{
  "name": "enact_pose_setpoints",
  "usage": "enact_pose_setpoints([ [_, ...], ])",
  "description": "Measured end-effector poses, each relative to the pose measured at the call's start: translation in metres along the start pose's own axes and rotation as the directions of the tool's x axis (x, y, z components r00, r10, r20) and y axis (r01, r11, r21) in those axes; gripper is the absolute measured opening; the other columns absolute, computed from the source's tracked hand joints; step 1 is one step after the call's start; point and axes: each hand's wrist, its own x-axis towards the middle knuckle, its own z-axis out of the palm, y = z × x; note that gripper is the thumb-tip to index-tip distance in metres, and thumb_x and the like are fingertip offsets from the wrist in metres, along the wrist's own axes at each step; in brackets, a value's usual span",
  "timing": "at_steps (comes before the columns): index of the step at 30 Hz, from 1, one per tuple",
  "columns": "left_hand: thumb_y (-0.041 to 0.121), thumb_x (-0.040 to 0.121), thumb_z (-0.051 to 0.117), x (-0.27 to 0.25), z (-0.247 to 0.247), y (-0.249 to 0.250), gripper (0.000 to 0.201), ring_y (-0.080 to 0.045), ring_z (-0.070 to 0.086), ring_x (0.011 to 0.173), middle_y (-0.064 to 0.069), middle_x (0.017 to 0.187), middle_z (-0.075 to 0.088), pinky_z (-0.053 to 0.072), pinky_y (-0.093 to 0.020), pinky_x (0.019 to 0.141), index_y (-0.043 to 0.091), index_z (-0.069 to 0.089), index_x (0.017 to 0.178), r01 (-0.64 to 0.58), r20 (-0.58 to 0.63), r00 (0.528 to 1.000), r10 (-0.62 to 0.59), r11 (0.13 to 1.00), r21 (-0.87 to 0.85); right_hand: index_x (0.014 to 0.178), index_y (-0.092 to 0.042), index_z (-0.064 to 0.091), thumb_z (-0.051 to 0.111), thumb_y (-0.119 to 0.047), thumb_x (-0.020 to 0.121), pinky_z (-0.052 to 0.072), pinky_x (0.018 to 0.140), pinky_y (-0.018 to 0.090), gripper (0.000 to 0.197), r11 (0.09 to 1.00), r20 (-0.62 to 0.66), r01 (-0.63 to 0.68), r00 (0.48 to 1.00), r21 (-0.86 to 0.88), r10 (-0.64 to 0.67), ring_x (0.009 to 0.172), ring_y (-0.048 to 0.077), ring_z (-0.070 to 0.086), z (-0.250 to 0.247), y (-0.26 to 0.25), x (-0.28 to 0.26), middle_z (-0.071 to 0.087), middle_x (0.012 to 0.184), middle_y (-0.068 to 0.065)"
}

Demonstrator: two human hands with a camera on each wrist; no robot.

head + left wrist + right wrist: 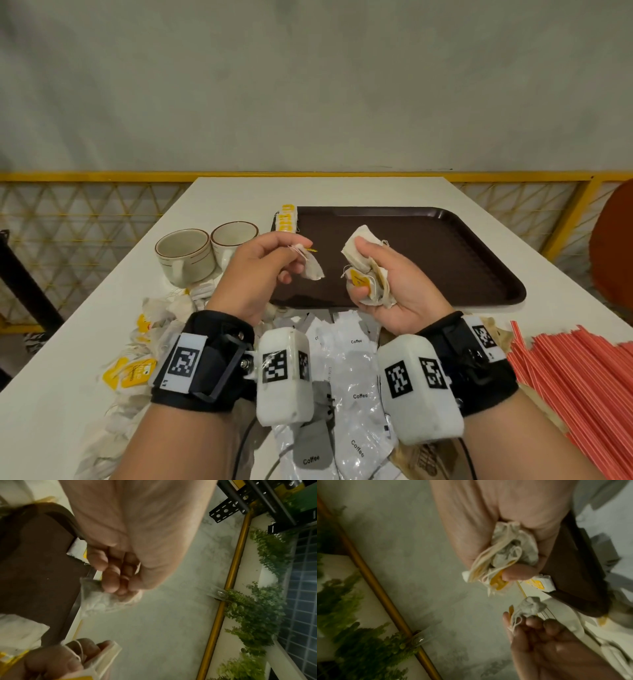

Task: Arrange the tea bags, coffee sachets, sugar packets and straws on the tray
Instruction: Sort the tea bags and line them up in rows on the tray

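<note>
Both hands are raised over the near left part of the dark brown tray (pixel 445 260), whose floor is bare. My left hand (pixel 301 251) pinches one tea bag (pixel 313 269) by its string and top, and the bag hangs below the fingers (pixel 111 582). My right hand (pixel 363 274) grips a bunch of several tea bags (pixel 359 257) with yellow tags, seen close in the right wrist view as tea bags (pixel 508 553). A small stack of white-and-yellow packets (pixel 287 219) stands at the tray's far left corner.
Two beige cups (pixel 183 255) stand left of the tray. A pile of tea bags (pixel 144 342) lies at the near left, coffee sachets (pixel 356 377) lie under my wrists, and red straws (pixel 575 377) lie at the near right. A brown packet (pixel 421 455) lies beside the sachets.
</note>
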Motion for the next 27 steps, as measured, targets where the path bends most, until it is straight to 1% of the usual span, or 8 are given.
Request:
enact_pose_setpoints([
  [4, 0.004, 0.091, 0.053, -0.0002, 0.0011, -0.0005, 0.022, -0.011, 0.059, 0.065, 0.0, 0.065, 0.066, 0.043, -0.016, 0.052, 0.01, 0.072, 0.082, 0.009, -0.042, 0.999, -0.009, 1.0, -0.003, 0.107, -0.007, 0.062, 0.053, -0.016, 0.096, 0.037, 0.034, 0.017, 0.017, 0.995, -0.033, 0.052, 0.998, -0.087, -0.055, 0.048, 0.014, 0.051, -0.0004, -0.0039, -0.0052, 0.057, 0.072, 0.009],
  [7, 0.004, 0.09, 0.06, 0.0007, -0.0016, -0.0066, 0.013, -0.008, 0.063, 0.064, 0.001, 0.071, 0.064, 0.046, -0.014, 0.054, 0.016, 0.065, 0.093, -0.064, -0.056, 0.996, 0.074, 0.985, 0.161, 0.104, -0.01, 0.054, 0.055, -0.013, 0.095, 0.038, 0.035, 0.018, 0.01, 0.986, -0.08, 0.089, 0.992, -0.138, -0.101, 0.049, 0.014, 0.054, -0.0014, -0.0053, -0.0057, 0.057, 0.077, 0.012],
  [10, 0.001, 0.088, 0.062, 0.0021, -0.0031, -0.0073, 0.021, -0.013, 0.064, 0.066, -0.004, 0.072, 0.061, 0.048, -0.016, 0.055, 0.016, 0.054, 0.102, -0.022, -0.076, 0.997, 0.03, 0.995, 0.101, 0.099, -0.009, 0.048, 0.057, -0.012, 0.094, 0.037, 0.035, 0.018, 0.011, 0.985, -0.08, 0.123, 0.988, -0.117, -0.132, 0.048, 0.014, 0.052, -0.002, -0.0068, -0.006, 0.058, 0.079, 0.013],
  [14, -0.002, 0.091, 0.055, -0.0002, -0.0033, -0.0016, 0.016, -0.011, 0.063, 0.067, -0.001, 0.078, 0.068, 0.052, -0.019, 0.06, 0.011, 0.064, 0.092, 0.091, 0.004, 0.996, -0.091, 0.989, -0.119, 0.128, -0.008, 0.047, 0.055, -0.008, 0.092, 0.036, 0.035, 0.017, 0.037, 0.993, -0.01, 0.115, 0.993, -0.025, -0.115, 0.051, 0.011, 0.048, -0.0022, -0.0068, -0.0048, 0.071, 0.107, 0.008],
  [17, 0.0, 0.091, 0.056, -0.0006, -0.0022, -0.0038, 0.019, -0.009, 0.063, 0.066, 0.0, 0.078, 0.068, 0.053, -0.02, 0.061, 0.014, 0.066, 0.098, 0.079, -0.017, 0.997, -0.08, 0.993, -0.087, 0.139, -0.003, 0.043, 0.052, -0.007, 0.091, 0.036, 0.034, 0.017, 0.049, 0.997, 0.021, 0.074, 0.997, 0.011, -0.074, 0.052, 0.009, 0.044, -0.0049, -0.0051, -0.0031, 0.071, 0.092, 0.001],
  [22, -0.005, 0.084, 0.064, -0.001, 0.0003, -0.0043, 0.018, -0.013, 0.064, 0.073, -0.005, 0.081, 0.066, 0.052, -0.019, 0.059, 0.01, 0.064, 0.095, 0.07, -0.033, 0.997, -0.072, 0.996, -0.051, 0.11, -0.007, 0.067, 0.051, -0.005, 0.091, 0.032, 0.035, 0.016, 0.025, 0.992, 0.027, 0.119, 0.993, -0.038, -0.118, 0.047, 0.009, 0.039, -0.0059, -0.0052, -0.0046, 0.065, 0.067, -0.002],
  [25, -0.009, 0.081, 0.064, -0.0019, -0.0001, -0.003, 0.022, -0.014, 0.066, 0.077, -0.006, 0.082, 0.068, 0.054, -0.019, 0.063, 0.008, 0.063, 0.094, 0.088, 0.003, 0.996, -0.088, 0.992, -0.095, 0.083, -0.008, 0.062, 0.065, -0.011, 0.084, 0.032, 0.034, 0.016, 0.003, 0.989, 0.023, 0.137, 0.99, -0.056, -0.136, 0.046, 0.01, 0.046, -0.0045, -0.0044, -0.0058, 0.06, 0.067, 0.004],
  [27, -0.01, 0.08, 0.064, -0.002, -0.0003, -0.0021, 0.025, -0.014, 0.068, 0.076, -0.007, 0.083, 0.069, 0.055, -0.02, 0.064, 0.008, 0.062, 0.097, 0.073, -0.038, 0.996, -0.078, 0.989, -0.128, 0.082, -0.01, 0.058, 0.072, -0.023, 0.076, 0.034, 0.033, 0.016, 0.02, 0.981, 0.05, 0.17, 0.985, -0.094, -0.166, 0.043, 0.01, 0.048, -0.0035, -0.0028, -0.0055, 0.058, 0.069, 0.006],
])
